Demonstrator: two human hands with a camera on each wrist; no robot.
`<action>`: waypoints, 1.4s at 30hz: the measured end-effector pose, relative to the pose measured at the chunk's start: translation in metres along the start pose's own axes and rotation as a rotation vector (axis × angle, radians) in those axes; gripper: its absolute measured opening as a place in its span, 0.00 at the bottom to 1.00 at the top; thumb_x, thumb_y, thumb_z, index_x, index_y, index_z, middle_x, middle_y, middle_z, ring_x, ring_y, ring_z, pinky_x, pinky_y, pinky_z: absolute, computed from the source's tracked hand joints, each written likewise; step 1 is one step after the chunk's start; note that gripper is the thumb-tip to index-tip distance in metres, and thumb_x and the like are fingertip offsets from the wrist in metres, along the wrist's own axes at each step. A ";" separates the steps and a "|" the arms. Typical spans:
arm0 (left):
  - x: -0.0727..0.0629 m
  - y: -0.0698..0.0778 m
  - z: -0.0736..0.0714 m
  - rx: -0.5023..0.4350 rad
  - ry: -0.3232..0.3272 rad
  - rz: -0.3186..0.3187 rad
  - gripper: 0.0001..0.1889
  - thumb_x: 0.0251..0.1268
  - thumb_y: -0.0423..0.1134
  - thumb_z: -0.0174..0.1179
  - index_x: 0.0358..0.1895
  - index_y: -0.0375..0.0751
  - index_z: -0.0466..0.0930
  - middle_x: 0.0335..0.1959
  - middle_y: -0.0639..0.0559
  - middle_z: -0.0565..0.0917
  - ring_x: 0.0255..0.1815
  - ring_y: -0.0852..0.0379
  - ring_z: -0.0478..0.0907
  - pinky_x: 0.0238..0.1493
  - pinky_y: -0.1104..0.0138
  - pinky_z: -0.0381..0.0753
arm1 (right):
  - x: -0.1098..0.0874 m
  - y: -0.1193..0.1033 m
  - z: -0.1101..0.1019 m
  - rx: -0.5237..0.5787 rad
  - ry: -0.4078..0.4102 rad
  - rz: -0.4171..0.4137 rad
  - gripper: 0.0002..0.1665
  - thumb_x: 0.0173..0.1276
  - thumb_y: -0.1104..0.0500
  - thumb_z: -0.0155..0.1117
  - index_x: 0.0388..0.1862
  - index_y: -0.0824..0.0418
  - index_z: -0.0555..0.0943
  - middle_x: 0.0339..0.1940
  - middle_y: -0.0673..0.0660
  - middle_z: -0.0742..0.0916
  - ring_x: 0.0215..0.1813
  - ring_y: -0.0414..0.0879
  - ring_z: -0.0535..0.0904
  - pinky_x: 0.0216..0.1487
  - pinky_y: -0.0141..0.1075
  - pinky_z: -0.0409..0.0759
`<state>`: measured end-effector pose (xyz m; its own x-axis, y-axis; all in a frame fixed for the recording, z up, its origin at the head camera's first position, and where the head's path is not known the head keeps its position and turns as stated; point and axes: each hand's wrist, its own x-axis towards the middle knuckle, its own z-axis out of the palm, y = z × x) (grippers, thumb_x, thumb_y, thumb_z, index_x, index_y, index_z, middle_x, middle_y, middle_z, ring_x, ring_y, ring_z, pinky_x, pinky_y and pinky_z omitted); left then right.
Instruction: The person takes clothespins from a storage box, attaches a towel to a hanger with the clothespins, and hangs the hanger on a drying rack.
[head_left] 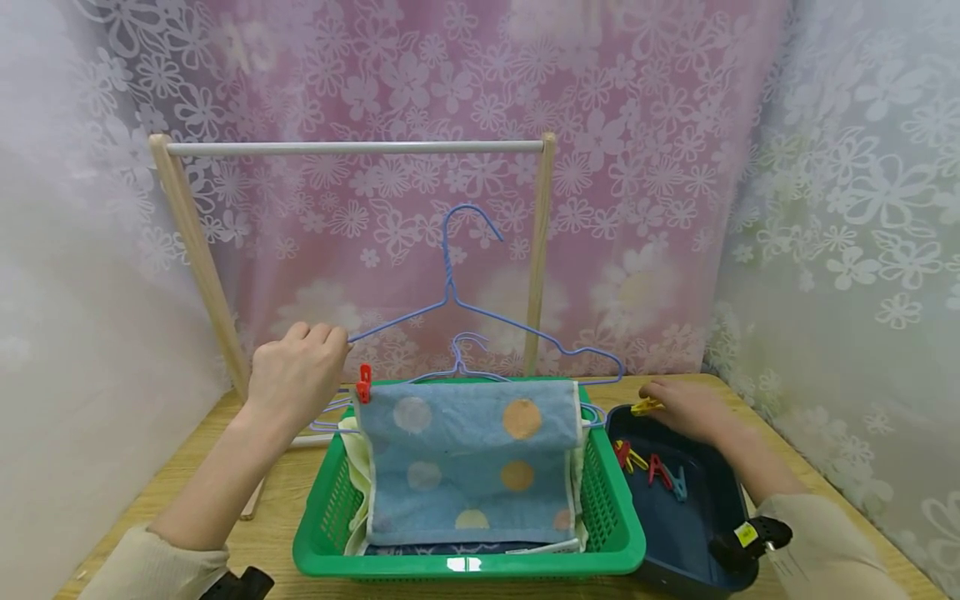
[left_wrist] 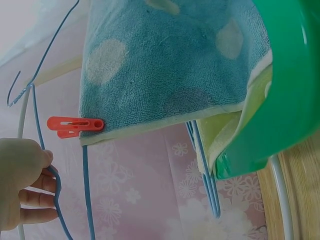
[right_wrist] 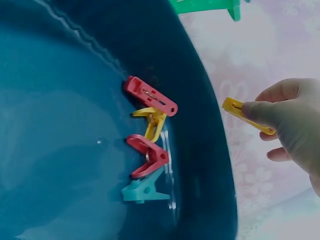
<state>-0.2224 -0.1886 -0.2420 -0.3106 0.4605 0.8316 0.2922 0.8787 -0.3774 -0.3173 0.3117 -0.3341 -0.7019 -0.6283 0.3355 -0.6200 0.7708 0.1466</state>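
Two hands work: left hand [head_left: 296,375] grips a blue wire hanger [head_left: 450,292] carrying a spotted blue towel [head_left: 468,454]; right hand [head_left: 690,408] pinches a yellow plastic clothespin [head_left: 645,407].

Lower hanger [head_left: 480,367] mostly behind the blue towel [head_left: 468,454].

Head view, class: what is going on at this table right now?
A person is pegging laundry. The left hand grips the shoulder of a blue wire hanger, over which a blue spotted towel hangs above the green plastic basket. A red plastic clothespin already clips the towel's left corner. The right hand pinches a yellow plastic clothespin over the dark blue tub, where more pegs lie. The wooden rack's grey rail behind carries nothing.
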 end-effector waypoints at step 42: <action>0.000 0.001 0.001 -0.018 0.018 -0.001 0.14 0.54 0.28 0.54 0.15 0.38 0.62 0.12 0.48 0.65 0.12 0.50 0.61 0.06 0.68 0.48 | 0.021 -0.021 -0.073 0.058 0.687 -0.145 0.19 0.39 0.83 0.68 0.32 0.72 0.78 0.39 0.68 0.78 0.39 0.58 0.76 0.34 0.38 0.74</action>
<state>-0.2230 -0.1878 -0.2426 -0.2949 0.4569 0.8392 0.3078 0.8769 -0.3692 -0.2933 0.2900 -0.2618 -0.2419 -0.5008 0.8311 -0.7213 0.6657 0.1912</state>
